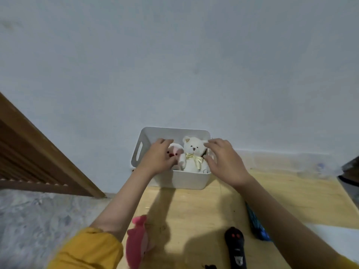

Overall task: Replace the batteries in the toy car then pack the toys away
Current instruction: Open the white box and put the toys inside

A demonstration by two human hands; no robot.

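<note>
A white plastic bin [186, 180] stands at the far edge of the wooden table, against the wall. Inside it sits a white teddy bear [194, 154] with a yellow bow, upright. Beside the bear lies a small pink-and-white plush [175, 150] with red marks. My left hand [158, 157] is inside the bin, fingers curled on that small plush. My right hand [225, 162] hovers at the bin's right rim, fingers spread, touching the bear's side. A black remote control [236, 247] lies near me on the table. A blue toy car [256, 224] is partly hidden under my right forearm.
A pink plush toy [138, 241] lies at the table's near left edge. The wooden table [194, 210] ends at the left beside a grey floor. A brown wooden slatted frame [29, 152] leans at the left. A dark object [350, 171] sits at the far right.
</note>
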